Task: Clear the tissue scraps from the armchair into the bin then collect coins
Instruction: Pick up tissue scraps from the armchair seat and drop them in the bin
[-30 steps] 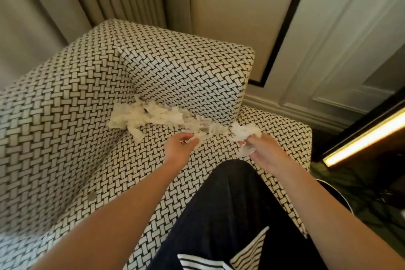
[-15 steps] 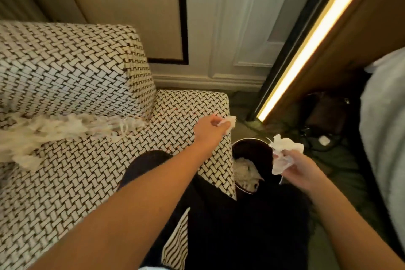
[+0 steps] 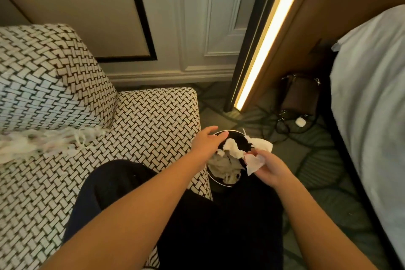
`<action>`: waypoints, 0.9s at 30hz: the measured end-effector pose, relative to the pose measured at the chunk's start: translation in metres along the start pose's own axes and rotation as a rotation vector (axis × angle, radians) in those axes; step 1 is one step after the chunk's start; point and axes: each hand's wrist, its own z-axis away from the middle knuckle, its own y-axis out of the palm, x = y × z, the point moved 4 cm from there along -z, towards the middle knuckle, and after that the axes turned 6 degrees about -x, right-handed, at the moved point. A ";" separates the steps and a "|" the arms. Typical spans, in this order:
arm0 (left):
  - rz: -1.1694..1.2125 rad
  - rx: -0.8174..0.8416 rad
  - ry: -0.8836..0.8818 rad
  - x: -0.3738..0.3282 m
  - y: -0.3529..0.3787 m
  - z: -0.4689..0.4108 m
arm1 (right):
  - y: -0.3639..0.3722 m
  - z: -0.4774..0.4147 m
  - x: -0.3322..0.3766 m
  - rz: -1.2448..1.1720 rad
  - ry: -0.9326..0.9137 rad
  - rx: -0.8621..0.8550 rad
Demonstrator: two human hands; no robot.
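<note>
The bin (image 3: 242,140) stands on the floor (image 3: 289,155) just below the left hand (image 3: 207,143) and the right hand (image 3: 268,165), which holds a tissue piece (image 3: 257,156). Left of the left hand lies the armchair (image 3: 153,116), with tissue scraps (image 3: 43,141) farther left on its seat. The bed (image 3: 372,94) lies right of the right hand.

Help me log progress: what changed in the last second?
Both hands swung right, from the armchair seat to over the bin. The left hand has opened and no longer pinches its scrap; the right hand still grips its tissue. The pile of scraps stays on the seat.
</note>
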 end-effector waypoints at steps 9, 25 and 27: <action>-0.014 0.012 0.041 -0.005 -0.020 0.010 | 0.026 0.010 -0.005 0.233 -0.061 0.069; 0.043 -0.065 0.131 -0.017 -0.126 0.027 | 0.098 0.051 -0.026 0.459 -0.208 0.207; 0.066 -0.097 0.134 -0.015 -0.159 0.029 | 0.118 0.058 -0.041 0.508 -0.213 0.233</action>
